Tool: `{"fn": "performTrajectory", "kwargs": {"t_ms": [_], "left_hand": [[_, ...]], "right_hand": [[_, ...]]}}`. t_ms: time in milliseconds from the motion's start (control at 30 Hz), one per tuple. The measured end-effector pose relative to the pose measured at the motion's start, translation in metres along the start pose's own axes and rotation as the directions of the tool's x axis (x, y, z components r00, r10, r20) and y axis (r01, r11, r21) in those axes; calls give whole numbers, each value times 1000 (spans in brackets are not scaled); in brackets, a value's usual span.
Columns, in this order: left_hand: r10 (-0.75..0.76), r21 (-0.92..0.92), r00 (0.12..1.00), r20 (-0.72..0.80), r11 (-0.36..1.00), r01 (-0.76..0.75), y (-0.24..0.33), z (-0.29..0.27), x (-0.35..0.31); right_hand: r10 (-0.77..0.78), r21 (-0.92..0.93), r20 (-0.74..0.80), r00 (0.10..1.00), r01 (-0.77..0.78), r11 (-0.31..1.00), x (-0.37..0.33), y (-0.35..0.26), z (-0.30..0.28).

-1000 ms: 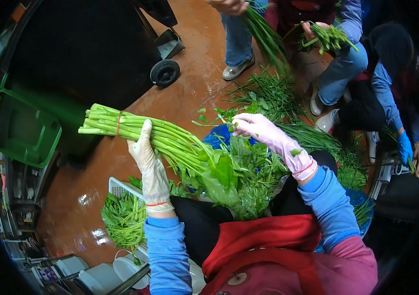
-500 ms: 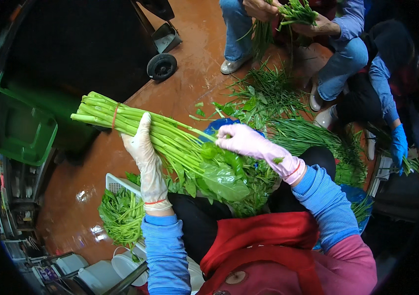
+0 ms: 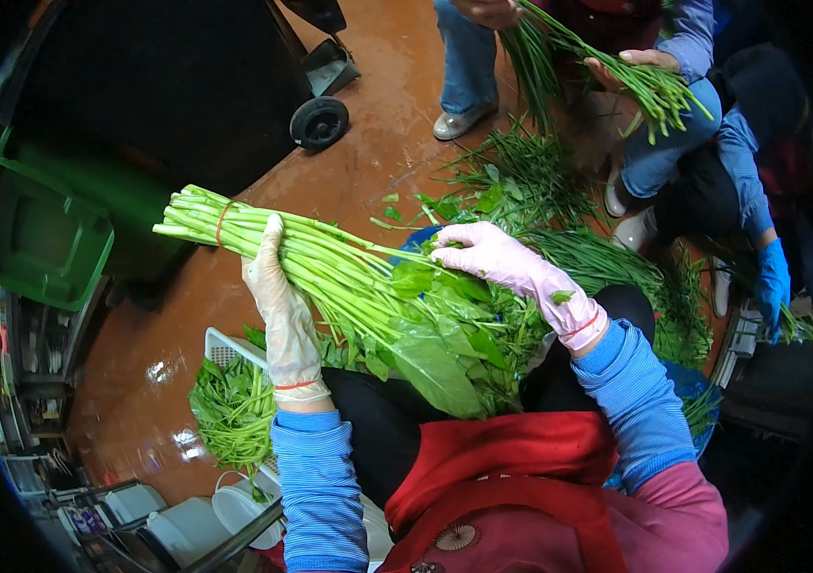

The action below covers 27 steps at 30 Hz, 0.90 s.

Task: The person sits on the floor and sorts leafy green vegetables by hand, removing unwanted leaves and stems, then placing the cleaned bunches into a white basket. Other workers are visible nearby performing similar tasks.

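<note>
A bunch of long-stemmed leafy greens lies slantwise in front of me, bound near its pale cut ends by a red rubber band. My left hand, in a whitish glove, is closed around the stems from below, its thumb on top. At the upper edge of the leaves, my right hand in a pinkish glove has its fingers curled in a pinch on a leafy stem. A scrap of leaf sticks to that glove's back. Under the bunch, more loose leaves cover my lap area.
A white basket of greens stands at my left, near white buckets. Farther off are a green bin and a black wheel. Long thin greens heap on the wet floor. Two co-workers sit ahead and right, handling greens.
The bunch and my left hand have shifted slightly right. My right hand has moved a little right and up, its fingers still curled. A co-worker has spread their hands, stretching out greens.
</note>
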<state>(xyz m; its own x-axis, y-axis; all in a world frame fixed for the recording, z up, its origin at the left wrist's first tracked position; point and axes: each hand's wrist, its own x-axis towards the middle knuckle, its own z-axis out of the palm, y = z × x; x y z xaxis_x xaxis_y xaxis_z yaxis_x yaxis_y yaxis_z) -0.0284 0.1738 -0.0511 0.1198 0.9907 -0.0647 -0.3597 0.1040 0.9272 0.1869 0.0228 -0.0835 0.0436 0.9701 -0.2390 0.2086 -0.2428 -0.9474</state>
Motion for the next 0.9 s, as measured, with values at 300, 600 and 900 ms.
{"fn": "performTrajectory", "kwargs": {"t_ms": [300, 600, 900], "left_hand": [[42, 151, 996, -77, 988, -30, -15, -9, 17], [-9, 196, 990, -141, 980, 37, -19, -7, 21], [-212, 166, 968, 134, 968, 189, -6, -19, 14]], "right_hand": [[-182, -304, -240, 954, 104, 947, -8, -18, 8], [151, -367, 143, 978, -89, 926, -8, -15, 39], [14, -24, 100, 995, -11, 1000, -9, -9, -2]]}}
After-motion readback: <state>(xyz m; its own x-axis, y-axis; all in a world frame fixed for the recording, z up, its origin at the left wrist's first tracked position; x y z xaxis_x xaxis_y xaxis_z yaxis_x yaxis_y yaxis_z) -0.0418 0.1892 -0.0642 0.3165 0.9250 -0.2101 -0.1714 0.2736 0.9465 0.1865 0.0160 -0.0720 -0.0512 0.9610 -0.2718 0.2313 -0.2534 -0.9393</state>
